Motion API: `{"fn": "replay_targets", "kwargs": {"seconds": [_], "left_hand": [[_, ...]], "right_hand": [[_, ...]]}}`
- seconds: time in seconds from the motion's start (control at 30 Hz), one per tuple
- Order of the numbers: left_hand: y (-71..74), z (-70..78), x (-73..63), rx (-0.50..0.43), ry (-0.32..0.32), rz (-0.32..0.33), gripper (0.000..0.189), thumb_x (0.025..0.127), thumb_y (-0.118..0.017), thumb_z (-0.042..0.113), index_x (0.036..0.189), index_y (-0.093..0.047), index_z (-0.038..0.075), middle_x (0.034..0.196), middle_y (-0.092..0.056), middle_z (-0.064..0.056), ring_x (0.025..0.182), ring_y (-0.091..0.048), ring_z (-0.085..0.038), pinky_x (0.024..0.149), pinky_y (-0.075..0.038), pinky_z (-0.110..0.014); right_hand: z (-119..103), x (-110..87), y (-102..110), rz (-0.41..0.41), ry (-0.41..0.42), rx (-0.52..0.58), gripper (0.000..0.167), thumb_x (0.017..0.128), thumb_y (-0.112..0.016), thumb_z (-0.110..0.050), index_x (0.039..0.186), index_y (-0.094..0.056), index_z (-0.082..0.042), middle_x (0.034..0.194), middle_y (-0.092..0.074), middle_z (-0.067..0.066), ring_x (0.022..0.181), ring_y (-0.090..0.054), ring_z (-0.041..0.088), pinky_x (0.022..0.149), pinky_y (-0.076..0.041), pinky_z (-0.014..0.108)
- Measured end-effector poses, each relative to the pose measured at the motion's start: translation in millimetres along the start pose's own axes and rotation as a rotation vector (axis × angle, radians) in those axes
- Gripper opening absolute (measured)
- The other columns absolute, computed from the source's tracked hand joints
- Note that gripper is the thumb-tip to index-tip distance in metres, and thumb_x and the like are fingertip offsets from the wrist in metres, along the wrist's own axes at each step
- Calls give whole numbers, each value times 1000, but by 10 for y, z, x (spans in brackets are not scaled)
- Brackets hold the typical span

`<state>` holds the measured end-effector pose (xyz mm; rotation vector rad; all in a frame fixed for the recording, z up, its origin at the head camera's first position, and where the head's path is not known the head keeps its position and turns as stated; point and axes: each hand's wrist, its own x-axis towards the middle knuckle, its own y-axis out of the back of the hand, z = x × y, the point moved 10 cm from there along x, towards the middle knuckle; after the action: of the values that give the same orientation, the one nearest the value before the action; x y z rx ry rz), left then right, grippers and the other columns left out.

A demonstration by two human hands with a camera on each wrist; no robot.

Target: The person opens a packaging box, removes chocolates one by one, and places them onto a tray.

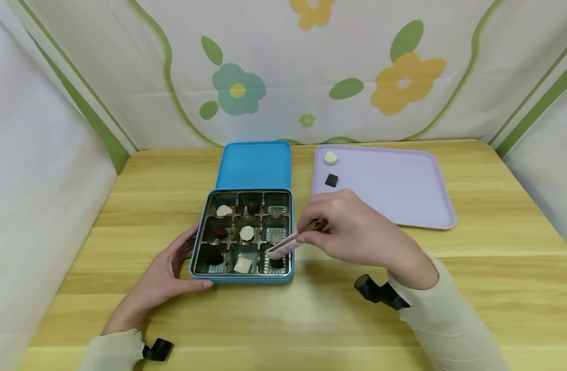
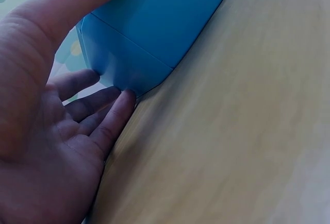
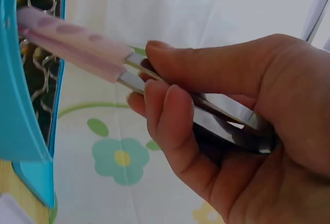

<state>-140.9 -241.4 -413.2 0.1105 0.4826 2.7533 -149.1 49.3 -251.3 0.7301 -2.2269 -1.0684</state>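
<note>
A blue tin box (image 1: 246,281) with a divided tray inside holds dark and white chocolates, one to a compartment. My left hand (image 1: 165,273) holds the tin at its front left corner, thumb along the front wall, fingers against the left side. In my right hand (image 1: 345,229) is a pair of metal tongs (image 3: 87,44) with pink tips, pinched between thumb and fingers. The tips reach into the front right compartment, right over a dark chocolate (image 1: 277,263). A white square chocolate (image 1: 242,265) lies in the compartment beside it, and a white round one (image 1: 247,233) in the centre.
A blue lid (image 1: 255,165) lies behind the tin. To the right, a lilac tray (image 1: 390,185) carries a white chocolate (image 1: 330,158) and a dark square one (image 1: 331,180) near its left edge. A flowered cloth (image 1: 283,67) hangs behind the wooden table (image 1: 329,324).
</note>
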Motion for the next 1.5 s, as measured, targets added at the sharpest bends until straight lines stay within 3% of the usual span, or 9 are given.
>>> {"fn": "replay_targets", "kwargs": {"seconds": [0.2, 0.43, 0.5, 0.7, 0.87, 1.1, 1.27, 1.5], "left_hand": [[45, 14, -18, 22, 6, 9, 118, 77, -94, -4, 172, -29, 21, 165, -43, -24, 136, -53, 2, 110, -43, -8], [27, 19, -4, 20, 11, -1, 120, 76, -94, -4, 172, -27, 21, 166, -42, -24, 136, -54, 2, 110, -43, -8], [10, 13, 0, 16, 16, -6, 120, 77, -94, -3, 172, -27, 22, 166, -42, -24, 135, -54, 2, 110, -43, -8], [-6, 7, 3, 12, 16, -2, 120, 76, -94, -4, 172, -28, 22, 166, -43, -24, 135, -54, 2, 110, -43, -8], [-5, -5, -5, 9, 29, -1, 119, 77, -94, -2, 172, -28, 23, 165, -43, -23, 133, -55, 1, 110, -43, -8], [1, -14, -8, 11, 31, 5, 119, 76, -94, -3, 172, -28, 23, 165, -44, -22, 132, -56, -1, 110, -44, -8], [0, -14, -4, 10, 24, 3, 119, 76, -94, -3, 172, -28, 22, 164, -45, -22, 133, -56, -1, 110, -44, -9], [8, -23, -1, 15, 33, 0, 119, 77, -94, -2, 172, -28, 23, 165, -44, -21, 133, -55, 0, 110, -43, -8]], "right_hand": [[-25, -44, 41, 24, -6, 16, 9, 89, -87, -7, 92, -82, -13, 84, -69, -7, 67, -53, 2, 57, -48, 21], [-193, 66, -328, -153, -26, -122, 3, 94, -82, -11, 96, -81, -10, 91, -69, -3, 75, -57, 4, 65, -52, 17], [-134, 63, -311, -138, -24, -82, 3, 93, -82, -9, 96, -82, -10, 90, -69, -3, 74, -57, 5, 64, -52, 18], [240, -52, -33, 13, -20, 122, 14, 90, -88, -11, 103, -84, -13, 92, -77, -6, 73, -59, 3, 63, -54, 22], [555, -174, 60, 60, -81, 242, 18, 90, -89, -13, 108, -84, -17, 99, -80, -7, 78, -61, 6, 60, -48, 24], [798, -256, 48, 22, -121, 276, 23, 90, -89, -14, 112, -84, -19, 98, -78, -11, 79, -64, 8, 63, -52, 25], [824, -271, 27, -20, -113, 263, 22, 89, -90, -17, 110, -86, -20, 86, -72, -15, 69, -58, 7, 60, -51, 25], [780, -270, -8, -59, -93, 170, 17, 90, -89, -23, 107, -86, -21, 84, -67, -17, 70, -55, 5, 63, -48, 25]]}}
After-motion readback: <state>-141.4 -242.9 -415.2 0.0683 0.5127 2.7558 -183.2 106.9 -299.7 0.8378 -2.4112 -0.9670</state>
